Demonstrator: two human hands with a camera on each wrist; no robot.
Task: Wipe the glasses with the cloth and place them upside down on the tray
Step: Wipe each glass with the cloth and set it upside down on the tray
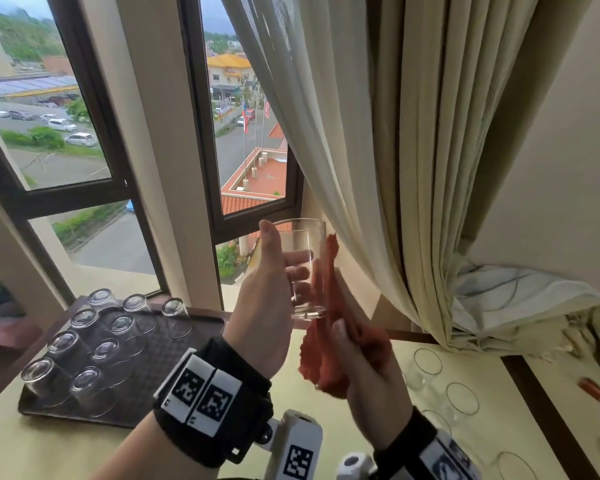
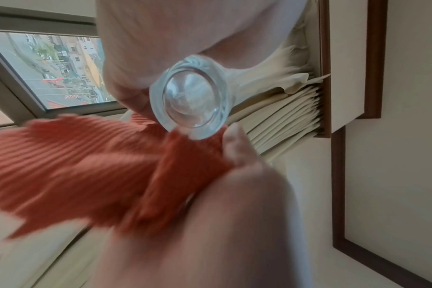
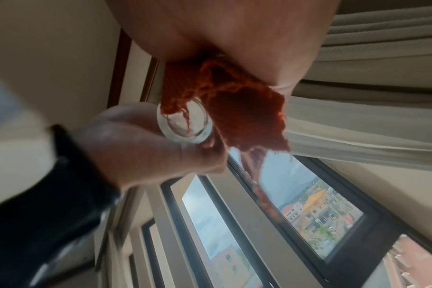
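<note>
Currently, step: wiping the outer wall of one glass, judged from cloth lying against its side.
Left hand: wrapped round the glass, thumb up near the rim, fingers showing through the wall; held upright, mouth up, raised above the surface in front of the window, probably so light shows any smears.
Right hand: clenched round a bunched orange cloth, thumb pressed by the base of the glass; cloth run up the right side of the glass, touching it.
Base of glass: thick and clear in the left wrist view, cloth and right thumb just under it; gripped low, likely to steady the turn while rubbing.
Tray: dark, at near left on the surface; nine glasses on it standing mouth down in rows, presumably finished ones kept apart from the rest.
Bare part of tray: right side, nearest the hands, seemingly the handiest spot for the next glass.
Unwiped glasses: upright, mouth up, at near right on the surface, well apart from the tray.
Progress: well along, several still to do.
Next need: inverting the held glass before setting it down on the tray.
Risk: slipping from a one-handed hold while raised.
Curtain: hanging just behind the cloth, right of the window.
</note>
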